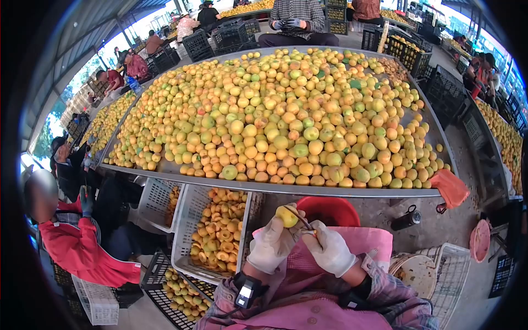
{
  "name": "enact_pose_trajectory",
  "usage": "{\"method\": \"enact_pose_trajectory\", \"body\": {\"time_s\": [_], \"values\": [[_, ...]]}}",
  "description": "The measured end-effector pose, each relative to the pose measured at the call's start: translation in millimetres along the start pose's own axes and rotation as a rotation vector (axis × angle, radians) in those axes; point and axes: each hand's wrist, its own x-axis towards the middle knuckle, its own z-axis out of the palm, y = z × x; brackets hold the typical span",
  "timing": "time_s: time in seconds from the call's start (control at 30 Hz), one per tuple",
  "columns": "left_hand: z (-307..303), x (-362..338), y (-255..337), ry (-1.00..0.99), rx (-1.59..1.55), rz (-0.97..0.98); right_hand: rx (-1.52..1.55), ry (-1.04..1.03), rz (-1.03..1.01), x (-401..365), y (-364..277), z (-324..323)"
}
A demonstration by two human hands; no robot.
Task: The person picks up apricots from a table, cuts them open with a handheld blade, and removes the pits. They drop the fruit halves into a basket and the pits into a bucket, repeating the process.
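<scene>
While two gloved hands meet, one yellow fruit, held

Head view. Item: yellow fruit [286,216], near side of the metal table [308,191], just left of the red basin [335,207]. Handling, as judged: light, rounded, fairly firm, skin smooth and easily bruised; best taken round its sides, lightly, fingertips clear of the blade side. Left hand [269,245]: fingers curled narrowly about the fruit. Right hand [331,252]: fingers closed on a slim dark tool [302,219], its tip by the fruit; whether it touches, cannot tell. Nearby: halved fruit [217,236], left; heaped fruit [264,129], far.
</scene>
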Motion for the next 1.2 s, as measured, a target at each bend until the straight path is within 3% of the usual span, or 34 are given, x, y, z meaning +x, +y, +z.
{"method": "enact_pose_trajectory", "body": {"time_s": [0.37,0.43,0.67,0.73,0.93,1.0,1.07,1.13,1.2], "values": [[0,-4,-2,-0.029,0.217,0.016,-0.182,0.071,-0.061,-6,-11,-6],[-1,-5,-1,-0.037,0.2,0.016,-0.167,-0.024,0.052,-6,-20,-12],[-2,-9,1,0.042,0.298,-0.019,-0.234,-0.047,0.078,-6,-26,-13],[-1,-9,3,0.028,0.488,-0.045,-0.259,-0.059,0.092,-6,-22,-11],[13,-2,-8,0.057,0.389,0.076,-0.222,0.156,-0.037,-6,-12,0],[5,0,-19,0.039,0.282,0.009,-0.158,0.237,-0.083,-5,-2,8],[11,0,-22,0.03,0.135,-0.018,-0.166,0.208,-0.059,-5,-5,6],[13,-1,-17,0.069,0.185,-0.026,-0.118,0.019,0.051,-3,-14,-8],[9,0,-16,0.143,0.231,-0.08,-0.047,0.027,0.013,0,-18,-11]]}}
